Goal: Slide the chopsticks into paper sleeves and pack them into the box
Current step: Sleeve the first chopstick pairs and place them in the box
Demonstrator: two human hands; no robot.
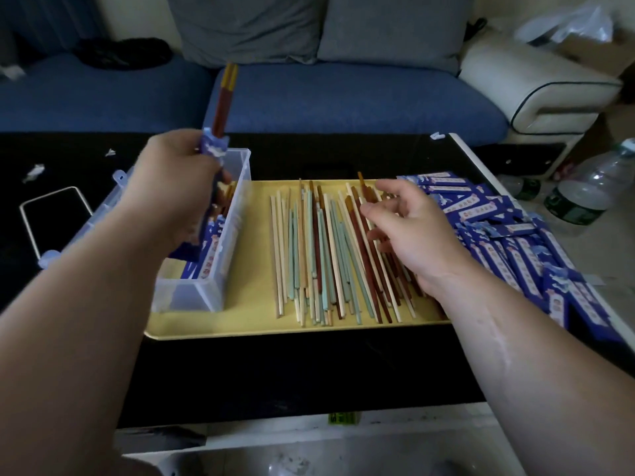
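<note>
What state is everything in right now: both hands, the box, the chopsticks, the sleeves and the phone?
Left hand, grips the sleeved pair above the box.
Sleeved pair, near upright, brown tops sticking out.
Box, open, partly filled.
Right hand, open, fingers spread over loose chopsticks.
Loose chopsticks, unsleeved, heaped on the tray.
Sleeves, piled right of the tray.
Phone, screen dark.

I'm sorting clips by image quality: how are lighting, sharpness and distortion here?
Head view: dim, uneven light, the black table nearly featureless; wide-angle distortion bows the front edge of the yellow tray; the left hand and its sleeved chopsticks look slightly blurred; the loose chopsticks look sharp.
</note>
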